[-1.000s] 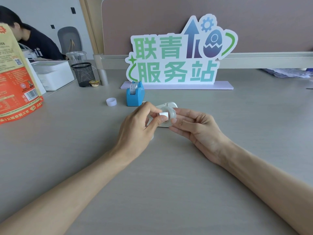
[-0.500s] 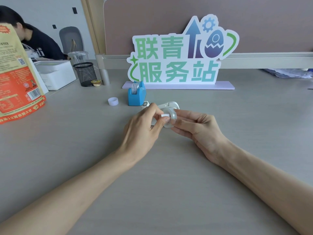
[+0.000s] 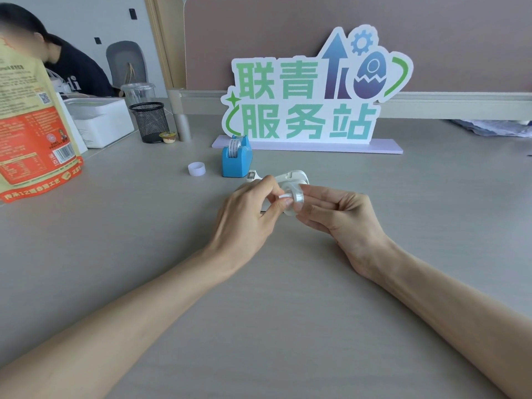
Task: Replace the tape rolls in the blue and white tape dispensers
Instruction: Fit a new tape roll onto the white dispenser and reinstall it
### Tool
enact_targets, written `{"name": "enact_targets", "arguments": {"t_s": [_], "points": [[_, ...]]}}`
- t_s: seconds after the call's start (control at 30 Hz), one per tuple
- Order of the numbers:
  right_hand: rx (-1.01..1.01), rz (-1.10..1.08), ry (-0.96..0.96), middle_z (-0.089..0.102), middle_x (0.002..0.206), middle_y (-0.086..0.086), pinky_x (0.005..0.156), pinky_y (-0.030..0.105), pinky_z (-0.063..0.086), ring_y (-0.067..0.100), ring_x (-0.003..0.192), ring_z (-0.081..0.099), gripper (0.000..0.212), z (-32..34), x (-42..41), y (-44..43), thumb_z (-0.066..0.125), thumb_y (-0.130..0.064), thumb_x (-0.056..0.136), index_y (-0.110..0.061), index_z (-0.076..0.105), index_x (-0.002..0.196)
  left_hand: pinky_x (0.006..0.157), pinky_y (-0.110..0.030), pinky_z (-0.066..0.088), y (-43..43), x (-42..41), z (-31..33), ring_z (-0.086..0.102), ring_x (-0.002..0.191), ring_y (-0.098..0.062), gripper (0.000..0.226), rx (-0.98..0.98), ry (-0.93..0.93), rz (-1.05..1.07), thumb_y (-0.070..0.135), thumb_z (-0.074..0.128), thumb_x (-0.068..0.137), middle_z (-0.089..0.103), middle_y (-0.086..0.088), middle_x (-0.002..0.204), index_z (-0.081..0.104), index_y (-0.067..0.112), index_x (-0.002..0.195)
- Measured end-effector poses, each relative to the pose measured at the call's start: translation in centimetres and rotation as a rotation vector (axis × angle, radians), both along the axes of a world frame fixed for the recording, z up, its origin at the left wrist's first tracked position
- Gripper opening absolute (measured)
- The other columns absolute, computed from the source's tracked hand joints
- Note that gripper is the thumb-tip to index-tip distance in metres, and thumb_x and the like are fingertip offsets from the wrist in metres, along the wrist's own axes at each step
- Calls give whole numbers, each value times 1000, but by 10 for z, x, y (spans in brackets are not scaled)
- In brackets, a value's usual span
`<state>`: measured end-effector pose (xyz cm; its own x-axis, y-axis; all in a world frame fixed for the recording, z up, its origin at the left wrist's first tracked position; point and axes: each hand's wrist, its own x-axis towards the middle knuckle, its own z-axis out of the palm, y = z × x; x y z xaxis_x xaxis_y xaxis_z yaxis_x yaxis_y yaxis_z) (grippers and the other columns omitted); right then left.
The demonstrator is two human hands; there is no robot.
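One clear tape roll (image 3: 296, 199), front-right of the blue dispenser (image 3: 236, 160), pinched in the right hand (image 3: 338, 216) grip. The left hand (image 3: 247, 210) grip pinches the white hub (image 3: 280, 196), probably seating it. White dispenser (image 3: 296, 176) waits on the worktop (image 3: 288, 283), right of the blue dispenser.

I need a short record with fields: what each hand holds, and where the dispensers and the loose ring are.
left hand: pinches the white hub at the roll's centre
right hand: holds the clear tape roll
white dispenser: lies on the table behind the hands
blue dispenser: upright, a roll inside
white ring: on the table, left of blue dispenser
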<state>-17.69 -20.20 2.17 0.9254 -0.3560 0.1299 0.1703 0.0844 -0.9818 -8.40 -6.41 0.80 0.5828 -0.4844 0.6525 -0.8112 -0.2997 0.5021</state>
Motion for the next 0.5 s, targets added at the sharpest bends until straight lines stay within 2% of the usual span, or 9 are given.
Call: {"name": "enact_targets", "arguments": {"t_s": [0.13, 0.23, 0.37, 0.5], "points": [[-34, -13, -18, 78, 90, -3, 87, 24, 56, 8, 88, 73, 29, 1, -2, 1, 70, 6, 81, -21, 74, 92, 61, -15, 31, 0, 1, 1, 46, 69, 0, 12, -1, -9, -6, 24, 63, 89, 54, 23, 72, 60, 14, 83], [-64, -18, -30, 78, 87, -5, 86, 22, 56, 6, 86, 73, 31, 1, -2, 1, 69, 6, 82, -23, 74, 90, 63, -20, 33, -1, 0, 2, 45, 72, -8, 12, -6, -29, -4, 22, 64, 89, 53, 23, 72, 60, 12, 83], [-85, -45, -30, 77, 95, -1, 93, 26, 54, 9, 96, 71, 28, 0, -2, 1, 71, 3, 81, -18, 73, 99, 65, -24, 38, -1, -1, 2, 52, 78, -14, 12, -23, -31, -13, 21, 64, 89, 53, 23, 73, 61, 10, 83], [-106, -76, -25, 76, 99, 1, 95, 27, 52, 9, 100, 70, 29, -2, -1, 0, 74, 1, 80, -12, 72, 107, 62, -10, 31, -1, 0, 2, 46, 73, 2, 13, -25, -36, -8, 20, 64, 88, 51, 25, 71, 61, 10, 81]]}}
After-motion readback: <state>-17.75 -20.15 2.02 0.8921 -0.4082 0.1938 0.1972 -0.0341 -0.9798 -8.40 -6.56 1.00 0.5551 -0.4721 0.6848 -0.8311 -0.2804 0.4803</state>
